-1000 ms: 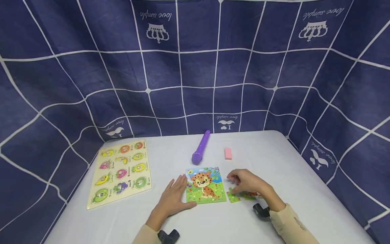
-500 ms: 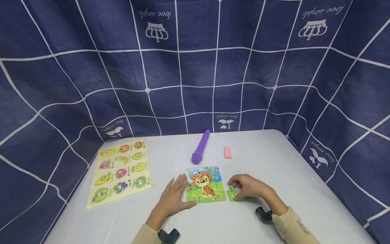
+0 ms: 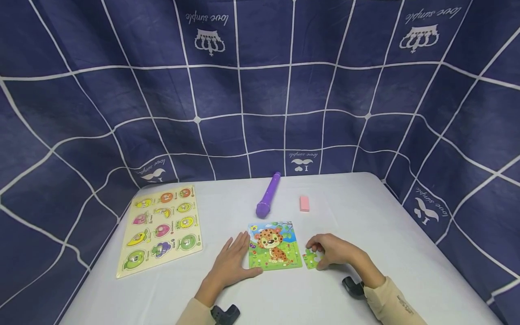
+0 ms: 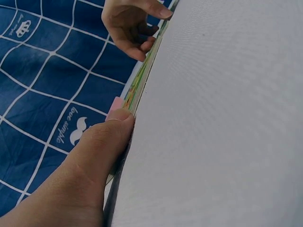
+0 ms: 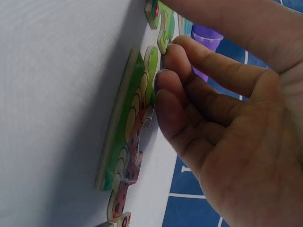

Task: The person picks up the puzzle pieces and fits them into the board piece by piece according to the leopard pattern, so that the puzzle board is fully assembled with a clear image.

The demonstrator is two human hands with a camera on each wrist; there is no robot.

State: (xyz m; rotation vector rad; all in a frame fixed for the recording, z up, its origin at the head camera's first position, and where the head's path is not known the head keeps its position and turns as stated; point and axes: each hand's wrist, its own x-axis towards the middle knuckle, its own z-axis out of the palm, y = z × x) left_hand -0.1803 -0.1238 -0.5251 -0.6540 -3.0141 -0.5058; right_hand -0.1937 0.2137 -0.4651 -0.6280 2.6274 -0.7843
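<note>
A square leopard puzzle (image 3: 274, 246) lies flat on the white table. My left hand (image 3: 229, 262) rests at its left edge, fingers straight and thumb along the near corner; the left wrist view shows the thumb (image 4: 102, 142) against the edge. Just right of the puzzle, my right hand (image 3: 335, 250) pinches a green puzzle piece (image 3: 311, 258) between thumb and fingers, the piece low at the table. In the right wrist view, more puzzle pieces (image 5: 135, 127) with spotted orange and green print lie below the curled fingers. From the head those are hidden by the hand.
Behind the puzzle lie a purple toy microphone (image 3: 268, 198) and a small pink block (image 3: 304, 204). A wooden fruit peg board (image 3: 160, 230) sits at the left. A dark blue checked curtain (image 3: 260, 90) stands behind the table (image 3: 292, 298).
My right hand has shifted slightly right and toward me, its fingers closing round the green puzzle piece, which has turned a little. My left hand stays where it was.
</note>
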